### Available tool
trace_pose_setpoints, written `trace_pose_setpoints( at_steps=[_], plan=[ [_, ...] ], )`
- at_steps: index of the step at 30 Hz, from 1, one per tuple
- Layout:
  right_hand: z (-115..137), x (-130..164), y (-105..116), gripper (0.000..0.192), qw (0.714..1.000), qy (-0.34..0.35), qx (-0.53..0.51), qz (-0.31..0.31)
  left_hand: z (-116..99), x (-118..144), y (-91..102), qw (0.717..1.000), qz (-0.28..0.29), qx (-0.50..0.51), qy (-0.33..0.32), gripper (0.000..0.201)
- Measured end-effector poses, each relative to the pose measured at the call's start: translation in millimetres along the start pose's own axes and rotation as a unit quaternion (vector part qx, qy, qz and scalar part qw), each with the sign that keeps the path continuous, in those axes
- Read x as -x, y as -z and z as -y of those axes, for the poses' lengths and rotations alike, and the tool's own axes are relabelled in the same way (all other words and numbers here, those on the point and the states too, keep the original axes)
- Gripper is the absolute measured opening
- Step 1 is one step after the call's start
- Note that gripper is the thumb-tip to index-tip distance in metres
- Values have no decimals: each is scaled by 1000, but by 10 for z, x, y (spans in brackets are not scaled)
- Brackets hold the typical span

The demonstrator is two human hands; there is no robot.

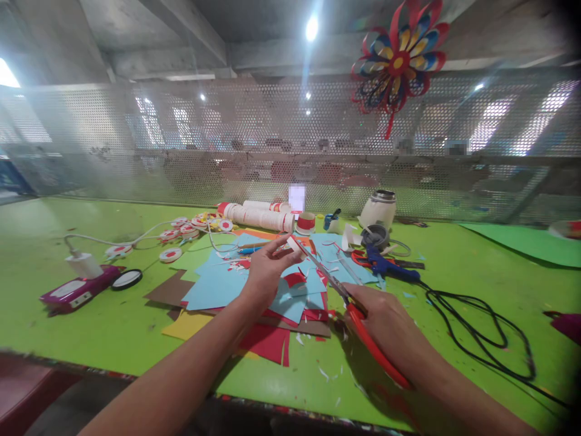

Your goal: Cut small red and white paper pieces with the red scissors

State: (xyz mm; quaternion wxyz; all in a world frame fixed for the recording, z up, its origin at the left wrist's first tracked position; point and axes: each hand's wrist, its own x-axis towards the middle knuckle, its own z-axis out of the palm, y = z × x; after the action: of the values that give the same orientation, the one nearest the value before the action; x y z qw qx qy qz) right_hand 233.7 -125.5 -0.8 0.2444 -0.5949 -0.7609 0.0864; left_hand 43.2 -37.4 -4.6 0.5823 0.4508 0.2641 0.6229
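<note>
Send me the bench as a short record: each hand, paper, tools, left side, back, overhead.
Left hand: pinching a small white-and-red piece
Right hand: holding red-handled scissors, blades toward the piece
Paper: blue sheets overlapping brown and yellow sheets
Tool at right: blue glue gun, lying on the table
Left side: purple power strip, white adapter plugged in
Back: nested cups lying sideways
Overhead: multicoloured flower ornament

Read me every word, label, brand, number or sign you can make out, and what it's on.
No text can be read.
Screen: pixelated, with a red strip too small to read.
Cups: red marks, too small to read.
Power strip: nothing legible, too blurred.
</note>
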Motion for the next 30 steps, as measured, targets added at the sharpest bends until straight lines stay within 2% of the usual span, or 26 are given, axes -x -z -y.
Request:
trace_pose_setpoints(
  at_steps=[12, 19, 26, 30],
  plan=[
    [-5, -13, 4, 29, 1000, 4, -9, 6, 12, -11, 15, 1000, 7, -13, -10, 44],
    [-32, -22, -10, 26, 1000, 9, 7, 5, -17, 9, 7, 1000, 8, 19, -8, 38],
    [-58, -13, -17, 31, 999, 50, 5, -15, -36, -1, -6, 1000, -9, 23, -1, 40],
    [-58, -12, -9, 35, 999, 30, 22, 3, -22, -13, -3, 1000, -10, 18, 0, 41]
  ],
)
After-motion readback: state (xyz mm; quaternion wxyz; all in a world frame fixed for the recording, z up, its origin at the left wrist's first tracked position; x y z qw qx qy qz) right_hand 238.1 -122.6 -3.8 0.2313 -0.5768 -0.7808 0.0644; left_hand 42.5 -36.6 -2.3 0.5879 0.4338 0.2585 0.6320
